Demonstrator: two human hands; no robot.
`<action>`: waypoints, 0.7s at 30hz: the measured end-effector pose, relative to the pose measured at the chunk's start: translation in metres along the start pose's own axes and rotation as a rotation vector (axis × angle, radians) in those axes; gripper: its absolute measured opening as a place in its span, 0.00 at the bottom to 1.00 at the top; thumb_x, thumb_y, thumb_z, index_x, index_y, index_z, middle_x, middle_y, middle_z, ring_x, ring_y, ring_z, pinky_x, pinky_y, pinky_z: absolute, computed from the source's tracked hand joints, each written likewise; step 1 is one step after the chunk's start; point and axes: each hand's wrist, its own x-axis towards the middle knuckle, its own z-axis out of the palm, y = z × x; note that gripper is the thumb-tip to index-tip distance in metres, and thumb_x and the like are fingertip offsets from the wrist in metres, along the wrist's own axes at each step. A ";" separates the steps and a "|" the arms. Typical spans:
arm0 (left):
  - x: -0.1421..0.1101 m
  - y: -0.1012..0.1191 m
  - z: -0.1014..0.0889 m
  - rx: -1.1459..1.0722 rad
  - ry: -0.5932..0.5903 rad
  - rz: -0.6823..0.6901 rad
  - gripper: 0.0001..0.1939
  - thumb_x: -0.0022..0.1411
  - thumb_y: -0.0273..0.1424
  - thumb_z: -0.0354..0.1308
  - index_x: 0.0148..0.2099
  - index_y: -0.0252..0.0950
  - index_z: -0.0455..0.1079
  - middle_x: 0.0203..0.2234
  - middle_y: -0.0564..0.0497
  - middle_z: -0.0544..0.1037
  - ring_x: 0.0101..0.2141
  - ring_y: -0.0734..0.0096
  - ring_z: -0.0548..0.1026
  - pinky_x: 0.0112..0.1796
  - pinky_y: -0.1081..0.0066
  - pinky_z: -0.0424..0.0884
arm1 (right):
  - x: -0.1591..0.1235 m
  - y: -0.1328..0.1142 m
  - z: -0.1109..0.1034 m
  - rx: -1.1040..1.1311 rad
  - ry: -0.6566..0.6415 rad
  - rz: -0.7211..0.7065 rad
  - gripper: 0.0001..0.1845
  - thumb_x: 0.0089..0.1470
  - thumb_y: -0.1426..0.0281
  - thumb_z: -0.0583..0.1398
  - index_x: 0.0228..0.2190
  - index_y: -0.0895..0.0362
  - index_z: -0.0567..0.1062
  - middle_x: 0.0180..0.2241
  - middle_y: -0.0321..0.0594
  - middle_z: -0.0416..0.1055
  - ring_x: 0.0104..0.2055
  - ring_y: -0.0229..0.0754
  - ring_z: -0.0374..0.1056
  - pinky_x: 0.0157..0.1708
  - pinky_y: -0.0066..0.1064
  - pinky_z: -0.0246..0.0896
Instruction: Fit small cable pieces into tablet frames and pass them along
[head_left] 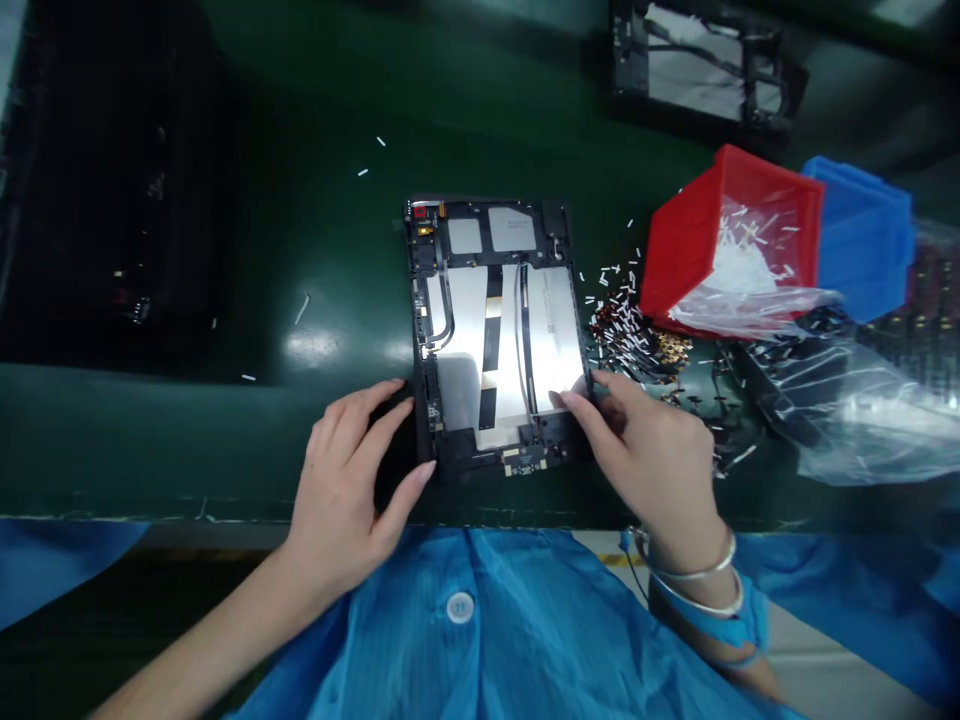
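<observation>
An opened tablet (551,335) lies on the green bench in front of me. Its inside shows silver battery plates, black ribbon cables and a small connector board (525,462) at the near edge. My left hand (349,470) is at the tablet's left edge, fingers spread and thumb apart, the tips by the frame. At the lower right edge my right hand (652,450) pinches the tablet, its thumb over the top face and its fingers curled at the side. A wrist strap (712,620) and silver bangles are on the right wrist.
Right of the tablet lies a pile of small cabled parts and white slivers (626,335). Beyond stand a red bin (682,240) with a plastic bag, a blue bin (862,240) and a clear bag (877,420). Another opened device (697,70) is at the back; dark stacked items (112,190) fill the left.
</observation>
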 end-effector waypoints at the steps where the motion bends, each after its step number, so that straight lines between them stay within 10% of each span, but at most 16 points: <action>1: 0.002 -0.001 -0.001 0.005 0.004 -0.013 0.18 0.66 0.33 0.51 0.57 0.39 0.61 0.53 0.41 0.68 0.52 0.51 0.68 0.48 0.50 0.68 | 0.002 0.000 -0.002 0.005 0.029 -0.018 0.22 0.60 0.55 0.54 0.35 0.60 0.78 0.17 0.39 0.69 0.18 0.41 0.63 0.19 0.30 0.45; 6: 0.013 -0.005 -0.009 -0.020 0.055 -0.019 0.16 0.65 0.31 0.52 0.55 0.39 0.63 0.50 0.43 0.71 0.51 0.55 0.70 0.48 0.55 0.69 | 0.028 -0.013 -0.015 0.097 0.301 -0.343 0.08 0.58 0.69 0.59 0.32 0.59 0.78 0.28 0.44 0.76 0.30 0.42 0.68 0.29 0.32 0.59; 11: 0.017 -0.006 -0.005 -0.039 0.058 0.022 0.17 0.65 0.30 0.53 0.56 0.39 0.61 0.50 0.43 0.72 0.50 0.57 0.71 0.48 0.56 0.70 | 0.071 -0.056 -0.009 -0.005 0.203 -0.879 0.18 0.60 0.79 0.51 0.27 0.57 0.76 0.25 0.40 0.71 0.31 0.40 0.63 0.24 0.31 0.50; 21: 0.023 -0.013 -0.006 -0.086 0.086 0.064 0.13 0.65 0.29 0.53 0.50 0.30 0.67 0.45 0.41 0.75 0.45 0.57 0.73 0.45 0.58 0.70 | 0.086 -0.072 0.005 0.069 0.182 -0.901 0.19 0.60 0.78 0.50 0.23 0.57 0.74 0.23 0.39 0.69 0.29 0.39 0.61 0.23 0.31 0.48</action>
